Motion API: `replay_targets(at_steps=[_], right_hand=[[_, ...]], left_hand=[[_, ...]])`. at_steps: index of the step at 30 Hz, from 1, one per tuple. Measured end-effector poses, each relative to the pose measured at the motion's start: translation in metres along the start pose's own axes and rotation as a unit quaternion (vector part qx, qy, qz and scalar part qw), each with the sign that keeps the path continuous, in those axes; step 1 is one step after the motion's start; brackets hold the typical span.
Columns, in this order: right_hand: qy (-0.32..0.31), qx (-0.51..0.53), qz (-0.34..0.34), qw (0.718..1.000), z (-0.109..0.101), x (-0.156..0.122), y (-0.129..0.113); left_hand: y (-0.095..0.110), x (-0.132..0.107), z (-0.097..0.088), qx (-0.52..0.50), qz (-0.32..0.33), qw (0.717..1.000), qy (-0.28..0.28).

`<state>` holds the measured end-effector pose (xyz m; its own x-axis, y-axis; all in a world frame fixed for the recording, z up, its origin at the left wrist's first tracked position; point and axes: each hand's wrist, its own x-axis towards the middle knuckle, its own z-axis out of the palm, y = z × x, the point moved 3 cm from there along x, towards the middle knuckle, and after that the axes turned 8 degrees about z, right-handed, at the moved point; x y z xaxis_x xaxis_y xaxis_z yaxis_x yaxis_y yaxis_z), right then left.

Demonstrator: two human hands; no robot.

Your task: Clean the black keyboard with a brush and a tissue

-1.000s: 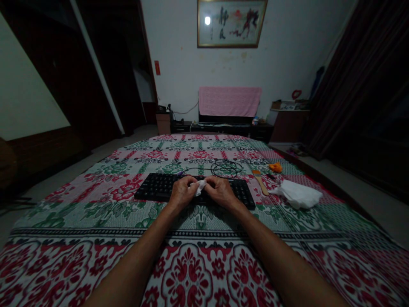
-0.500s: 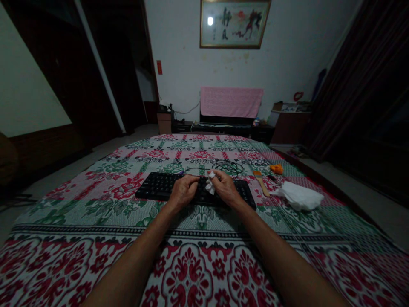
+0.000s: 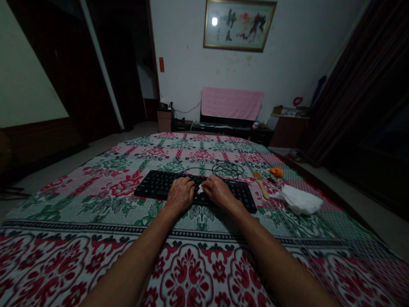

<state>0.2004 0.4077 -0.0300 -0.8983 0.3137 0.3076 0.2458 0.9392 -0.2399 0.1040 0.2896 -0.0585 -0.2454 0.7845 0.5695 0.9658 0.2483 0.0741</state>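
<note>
A black keyboard [image 3: 156,184] lies across the patterned cloth in front of me. My left hand [image 3: 181,192] rests palm down on its middle, fingers stretched over the keys and holding nothing. Just to the right, my right hand [image 3: 217,190] pinches a crumpled white tissue [image 3: 200,189] against the keys. Most of that tissue is hidden under the fingers. Behind the keyboard its black cable [image 3: 227,169] lies in a loose coil.
Right of the keyboard are a flat brush [image 3: 262,186] with a wooden handle, an orange crumpled item [image 3: 276,172] and a white tissue pack [image 3: 302,199]. A patterned cloth [image 3: 198,226] covers the table. A pink towel [image 3: 232,102] hangs by the far wall.
My right hand has come down with the tissue, from above the keyboard onto its keys. My left hand has moved slightly left, its fingers flatter. The camera view has shifted a little.
</note>
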Motion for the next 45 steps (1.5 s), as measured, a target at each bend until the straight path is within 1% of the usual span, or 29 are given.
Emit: replay_targets(at_steps=[3, 6, 8, 9, 11, 13, 15, 18, 22, 24, 27, 30, 34, 37, 42, 45], right_hand=[[-0.043, -0.06, 0.019, 0.997, -0.006, -0.003, -0.001], [-0.089, -0.102, 0.042, 0.99, -0.017, -0.006, 0.007], [-0.105, -0.108, 0.052, 0.987, -0.023, -0.006, 0.014], [-0.099, -0.105, 0.055, 0.988, -0.024, -0.005, 0.018], [-0.063, -0.092, 0.06, 0.992, -0.024, 0.001, 0.021], [-0.017, -0.081, 0.063, 0.995, -0.02, 0.008, 0.021], [0.002, -0.086, 0.061, 0.994, -0.013, 0.015, 0.019], [-0.005, -0.108, 0.06, 0.992, -0.003, 0.018, 0.015], [-0.03, -0.139, 0.084, 0.986, -0.006, 0.011, 0.018], [-0.042, -0.152, 0.095, 0.983, -0.011, 0.01, 0.02], [-0.036, -0.154, 0.096, 0.983, -0.014, 0.015, 0.018], [-0.024, -0.154, 0.086, 0.984, -0.009, 0.028, 0.01], [-0.033, -0.157, 0.086, 0.983, 0.001, 0.038, 0.006], [-0.042, -0.16, 0.085, 0.982, 0.0, 0.034, 0.011], [-0.064, -0.174, 0.093, 0.978, -0.014, 0.025, 0.019], [-0.049, -0.174, 0.093, 0.979, -0.014, 0.03, 0.017]], left_hand=[[0.0, -0.002, 0.0, 0.003, 0.01, 1.0, 0.023], [-0.001, -0.003, 0.002, 0.003, 0.007, 0.999, 0.044], [-0.002, -0.003, 0.004, -0.001, 0.003, 0.999, 0.05], [-0.003, -0.002, 0.004, -0.002, 0.002, 0.999, 0.05], [-0.002, -0.001, 0.004, 0.0, 0.003, 0.999, 0.049], [0.0, 0.0, 0.004, 0.009, 0.008, 0.999, 0.042], [0.003, 0.001, 0.003, 0.021, 0.019, 0.999, 0.023], [0.007, 0.002, 0.003, 0.034, 0.032, 0.999, -0.013], [0.008, 0.001, 0.003, 0.036, 0.031, 0.998, -0.033], [0.009, 0.001, 0.003, 0.036, 0.028, 0.998, -0.034], [0.009, 0.001, 0.003, 0.034, 0.023, 0.999, -0.036], [0.009, 0.001, 0.003, 0.033, 0.02, 0.998, -0.04], [0.008, 0.001, 0.003, 0.033, 0.025, 0.998, -0.04], [0.007, 0.0, 0.004, 0.033, 0.024, 0.998, -0.039], [0.007, 0.001, 0.006, 0.029, 0.02, 0.999, -0.032], [0.007, 0.001, 0.007, 0.028, 0.017, 0.999, -0.031]])
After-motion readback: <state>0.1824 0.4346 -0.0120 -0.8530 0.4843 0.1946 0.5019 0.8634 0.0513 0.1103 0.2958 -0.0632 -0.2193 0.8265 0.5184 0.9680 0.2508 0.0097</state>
